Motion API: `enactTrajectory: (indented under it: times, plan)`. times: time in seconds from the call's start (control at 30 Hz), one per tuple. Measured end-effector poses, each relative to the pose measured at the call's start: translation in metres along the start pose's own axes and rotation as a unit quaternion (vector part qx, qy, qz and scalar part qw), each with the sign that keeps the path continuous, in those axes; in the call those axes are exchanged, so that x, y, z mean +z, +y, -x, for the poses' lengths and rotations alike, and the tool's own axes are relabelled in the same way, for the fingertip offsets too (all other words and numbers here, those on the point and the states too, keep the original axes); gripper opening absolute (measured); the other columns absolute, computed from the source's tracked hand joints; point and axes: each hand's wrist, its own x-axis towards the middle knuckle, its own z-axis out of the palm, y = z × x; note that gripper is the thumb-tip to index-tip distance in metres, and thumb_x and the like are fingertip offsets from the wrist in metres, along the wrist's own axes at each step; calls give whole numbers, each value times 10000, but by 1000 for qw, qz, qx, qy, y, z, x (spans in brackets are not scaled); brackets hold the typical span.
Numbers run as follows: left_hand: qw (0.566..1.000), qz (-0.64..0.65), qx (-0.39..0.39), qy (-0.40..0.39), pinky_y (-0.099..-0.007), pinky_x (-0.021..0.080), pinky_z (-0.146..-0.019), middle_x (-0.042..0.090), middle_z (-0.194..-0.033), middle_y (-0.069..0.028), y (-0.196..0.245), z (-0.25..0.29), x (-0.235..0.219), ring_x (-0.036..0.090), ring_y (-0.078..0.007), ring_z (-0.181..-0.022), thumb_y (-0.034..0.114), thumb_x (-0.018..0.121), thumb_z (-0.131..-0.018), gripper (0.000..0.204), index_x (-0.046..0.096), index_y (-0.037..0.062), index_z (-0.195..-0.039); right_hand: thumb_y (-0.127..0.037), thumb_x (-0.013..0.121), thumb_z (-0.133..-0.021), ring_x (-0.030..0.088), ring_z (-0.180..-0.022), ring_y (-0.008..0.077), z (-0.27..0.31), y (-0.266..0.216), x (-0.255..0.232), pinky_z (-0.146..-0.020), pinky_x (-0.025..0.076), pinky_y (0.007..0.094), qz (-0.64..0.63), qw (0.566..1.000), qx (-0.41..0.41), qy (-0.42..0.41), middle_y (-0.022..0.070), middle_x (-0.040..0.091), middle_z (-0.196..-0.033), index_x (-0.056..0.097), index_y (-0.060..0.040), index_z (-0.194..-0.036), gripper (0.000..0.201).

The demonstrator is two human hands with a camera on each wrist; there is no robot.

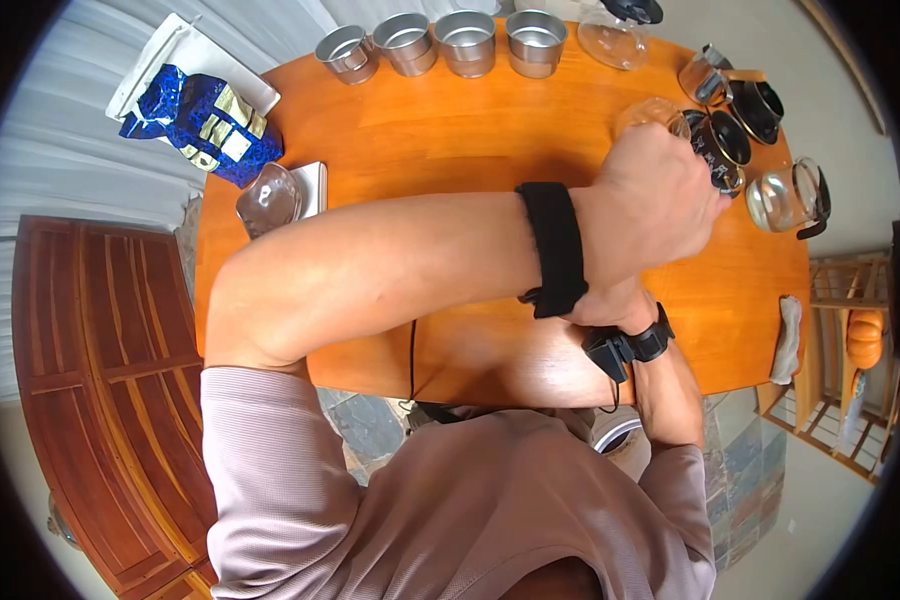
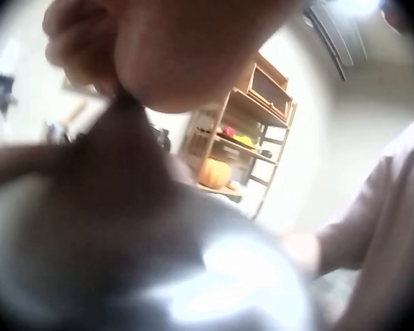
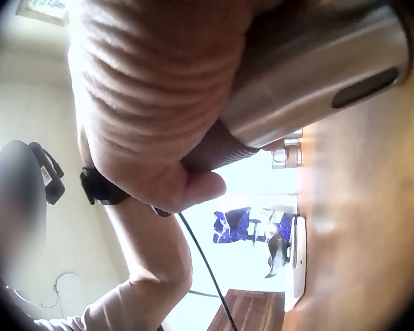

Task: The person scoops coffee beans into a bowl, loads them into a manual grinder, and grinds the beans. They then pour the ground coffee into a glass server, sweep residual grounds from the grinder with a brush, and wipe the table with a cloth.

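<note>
My left hand [image 1: 660,195] reaches across the table with its fingers curled, its forearm crossing over the right one. In the left wrist view, the fist comes down on a dark, blurred, pointed piece [image 2: 127,131] that looks like a crank knob. My right hand [image 3: 159,89] wraps around a stainless-steel manual coffee grinder [image 3: 317,83] with an oval slot and a dark ribbed band. The grinder is tilted close over the table. From the head, the left arm hides the grinder and most of the right hand.
Several metal cups [image 1: 465,45] line the far edge. On the left stand a blue bag [image 1: 205,125] and a clear dish [image 1: 270,195] at a white scale [image 1: 313,185]. To the right are a black mug [image 1: 720,145], a glass pitcher [image 1: 775,200] and a folded cloth [image 1: 788,340].
</note>
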Motion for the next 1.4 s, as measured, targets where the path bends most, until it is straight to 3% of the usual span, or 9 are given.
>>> enactTrajectory:
  times: [0.13,0.2,0.3,0.5,0.6,0.8,0.87,1.07,1.4]
  plan:
    - [999,20,36,-28,-384,427,-464,610,-564,-66,13,19,-19,646,-253,-542,345,585,-989,415,702,106,-671,-63,836,-683,655,-767,160,14,22,-5,-694,533,314,128,989,-4,-71,49,701,-853,718,-52,-974,314]
    - [997,69,3,-30,-375,410,-459,604,-571,-61,30,33,-13,647,-247,-550,356,594,-980,395,707,115,-688,-61,832,-685,634,-752,149,3,10,-1,-679,514,304,90,996,15,-5,45,684,-838,701,-49,-944,291]
    - [994,19,105,34,-355,390,-457,562,-582,-47,67,60,-3,617,-220,-545,428,625,-950,387,685,117,-727,-57,826,-687,601,-729,132,-10,-11,1,-658,485,290,34,994,49,91,39,658,-816,676,-45,-900,260]
    - [996,-67,7,55,-328,387,-456,492,-591,-40,68,98,-18,522,-178,-512,521,677,-894,463,570,103,-727,-16,810,-736,531,-708,59,-23,2,-18,-618,445,248,-61,993,64,80,-32,602,-764,641,-40,-862,212]
    - [994,-77,-40,-61,-341,389,-442,505,-592,-38,47,119,-31,519,-186,-495,475,694,-904,438,530,115,-717,-18,813,-722,529,-704,47,-24,1,-20,-616,453,240,-113,987,75,84,-40,596,-763,647,-42,-868,222]
    - [980,-12,-188,-70,-426,427,-417,546,-558,-111,8,147,-35,564,-312,-456,356,652,-976,389,585,87,-702,0,769,-706,574,-659,79,-23,-2,-20,-592,467,249,-152,981,92,80,-6,642,-778,648,-20,-861,198]
    - [968,-37,-233,-87,-460,418,-402,537,-512,-148,-25,151,-30,547,-367,-426,316,608,-1016,429,622,76,-661,-46,785,-700,586,-633,94,-21,2,-18,-583,477,283,-97,992,14,73,8,647,-753,653,-29,-875,220]
    - [984,-110,-131,-55,-478,431,-401,545,-485,-200,-78,133,-9,554,-411,-428,292,582,-1036,532,610,25,-577,-63,788,-630,617,-612,300,-20,-15,1,-568,491,372,72,990,-120,27,108,612,-693,645,-43,-856,268]
    - [993,-99,-46,-49,-429,441,-411,567,-465,-105,-42,31,-9,589,-314,-423,368,512,-1058,615,614,98,-515,-97,793,-646,636,-636,317,-16,-17,12,-596,517,377,1,992,-120,22,86,661,-730,667,-74,-884,270]
